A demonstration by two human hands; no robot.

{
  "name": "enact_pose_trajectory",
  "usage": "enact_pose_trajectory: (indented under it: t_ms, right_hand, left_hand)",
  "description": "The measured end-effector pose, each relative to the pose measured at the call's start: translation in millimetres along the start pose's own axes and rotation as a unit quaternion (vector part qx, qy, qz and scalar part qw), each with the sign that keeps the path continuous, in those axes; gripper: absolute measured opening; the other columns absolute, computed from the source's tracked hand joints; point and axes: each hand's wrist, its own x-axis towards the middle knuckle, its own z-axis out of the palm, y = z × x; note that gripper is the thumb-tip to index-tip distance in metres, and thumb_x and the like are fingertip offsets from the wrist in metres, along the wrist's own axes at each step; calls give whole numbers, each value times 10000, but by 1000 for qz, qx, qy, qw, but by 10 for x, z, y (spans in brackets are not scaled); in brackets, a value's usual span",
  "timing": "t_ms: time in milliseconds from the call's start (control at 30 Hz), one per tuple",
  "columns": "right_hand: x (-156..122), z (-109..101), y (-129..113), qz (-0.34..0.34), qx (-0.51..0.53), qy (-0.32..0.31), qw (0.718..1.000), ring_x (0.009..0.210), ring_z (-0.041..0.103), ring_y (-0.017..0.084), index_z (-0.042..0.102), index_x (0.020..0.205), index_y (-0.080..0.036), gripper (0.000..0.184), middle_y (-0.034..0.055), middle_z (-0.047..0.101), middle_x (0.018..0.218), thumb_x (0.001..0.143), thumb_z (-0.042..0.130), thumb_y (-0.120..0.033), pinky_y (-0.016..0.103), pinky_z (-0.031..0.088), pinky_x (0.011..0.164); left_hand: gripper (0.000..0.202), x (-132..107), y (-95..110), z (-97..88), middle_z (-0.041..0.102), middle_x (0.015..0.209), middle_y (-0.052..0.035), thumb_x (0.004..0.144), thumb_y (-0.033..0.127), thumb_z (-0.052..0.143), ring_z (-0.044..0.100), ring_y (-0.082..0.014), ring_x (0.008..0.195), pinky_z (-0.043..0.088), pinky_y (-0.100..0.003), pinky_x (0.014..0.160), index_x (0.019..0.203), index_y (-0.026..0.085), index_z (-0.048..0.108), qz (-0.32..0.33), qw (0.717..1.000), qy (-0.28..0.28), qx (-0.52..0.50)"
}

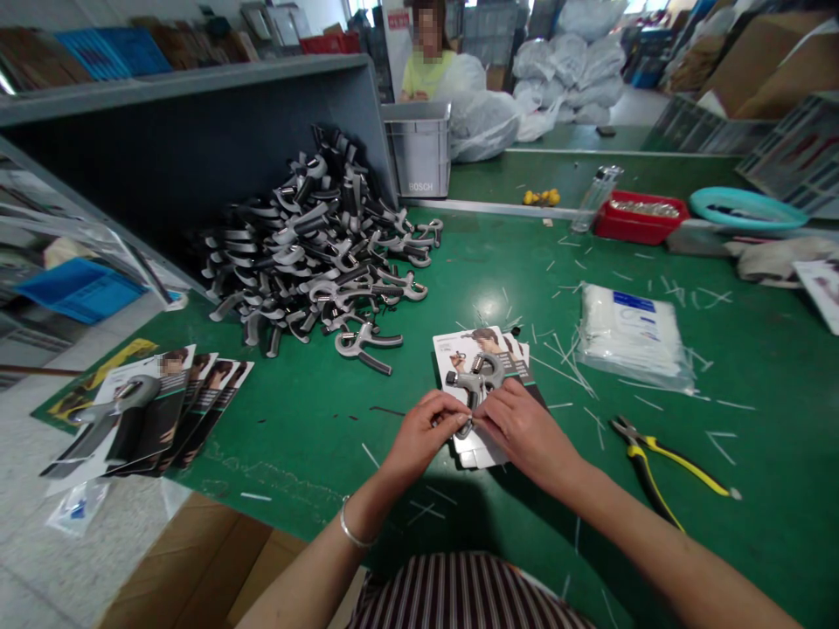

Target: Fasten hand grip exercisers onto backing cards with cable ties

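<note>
A grey-and-black spring hand grip point(477, 380) lies on a small stack of printed cards point(493, 349) in front of me. My left hand point(423, 434) is closed in a pinch at the lower end of the grip, its fingertips against the handle. Opposite it, my right hand point(524, 432) is closed too, thumb and forefinger meeting the left fingertips. Whatever small thing the fingers pinch there is too small and hidden to name. A single hand grip point(368, 345) lies to the left, beside a large heap of hand grips point(328, 236).
Yellow-handled pliers point(646, 454) and a bag of white cable ties point(629, 336) lie right; thin white strips are scattered about. More cards with a hand grip point(135, 406) sit at left. Behind are a red tray point(639, 218), a grey bin point(419, 153) and a person point(426, 74).
</note>
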Motion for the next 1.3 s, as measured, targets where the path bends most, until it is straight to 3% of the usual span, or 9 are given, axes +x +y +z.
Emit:
enact_pose_trajectory:
  t_ms: [167, 367, 533, 700, 833, 933, 1067, 1167, 1300]
  right_hand:
    - [-6, 56, 46, 27, 94, 19, 995, 902, 599, 226, 658, 967, -204, 113, 62, 695, 916, 964, 549, -233, 374, 492, 826]
    - [25, -59, 4, 32, 71, -24, 997, 880, 571, 226, 649, 878, -201, 123, 50, 668, 852, 951, 551, -201, 365, 472, 800]
    - [52, -89, 30, 9, 94, -2, 996, 953, 549, 230, 633, 895, -201, 122, 66, 661, 964, 961, 536, -231, 399, 439, 862]
    - [-220, -38, 189, 7, 207, 24, 978, 1050, 545, 224, 642, 990, -232, 159, 49, 693, 1026, 985, 484, -234, 415, 416, 933]
    - [-515, 69, 253, 47, 172, 33, 983, 1043, 533, 242, 668, 1008, -253, 176, 52, 715, 1033, 985, 494, -264, 447, 381, 938]
    - [-586, 142, 172, 59, 120, 41, 990, 1044, 526, 248, 671, 1030, -251, 167, 43, 725, 1007, 981, 511, -258, 468, 342, 957]
    - [-754, 96, 202, 83, 102, 55, 990, 1182, 494, 248, 637, 1131, -278, 193, 34, 704, 1131, 979, 518, -276, 459, 351, 1019]
    - [-1209, -38, 528, 175, -1, 74, 982, 1361, 364, 304, 440, 1416, -243, 558, 111, 524, 1431, 915, 603, -425, 512, 320, 1086]
    - [-2014, -215, 1068, 388, -201, -11, 899, 1372, 305, 487, 294, 1515, -92, 1038, 286, 355, 1509, 732, 682, -651, 642, 331, 1013]
  left_hand:
    - [94, 35, 56, 54, 578, 819, 0, 803, 259, 677, 546, -107, 681, 436, -220, 631, 794, 168, 660, -40, 999, 17, 19]
    - [109, 64, 73, 72, 547, 772, 21, 761, 204, 673, 479, -100, 634, 387, -219, 586, 842, 167, 609, -56, 995, 25, 80]
    - [78, 83, 76, 81, 549, 784, 19, 758, 178, 647, 495, -109, 662, 394, -228, 614, 817, 168, 597, -56, 995, -2, 87]
    - [57, 45, 110, 94, 541, 835, 11, 770, 183, 631, 514, -119, 694, 406, -245, 652, 797, 179, 580, -42, 988, 15, 147]
    - [70, 27, 183, 111, 555, 857, -2, 798, 221, 638, 535, -132, 689, 433, -271, 667, 800, 186, 578, -34, 980, 9, 194]
    - [157, 50, 265, 183, 615, 1063, -63, 820, 203, 635, 584, -214, 959, 452, -360, 869, 977, 201, 633, 53, 961, 10, 270]
    - [292, 69, 268, 295, 557, 1369, -93, 911, 198, 553, 421, -299, 1311, 301, -500, 1085, 1183, 249, 644, 195, 912, -66, 354]
    - [308, 65, 169, 278, 590, 1352, -79, 958, 225, 495, 405, -282, 1348, 304, -500, 1102, 1233, 267, 626, 221, 905, -127, 340]
    - [420, 47, 67, 243, 490, 1434, -116, 918, 342, 581, 392, -296, 1365, 286, -530, 1134, 1326, 264, 526, 163, 938, 18, 306]
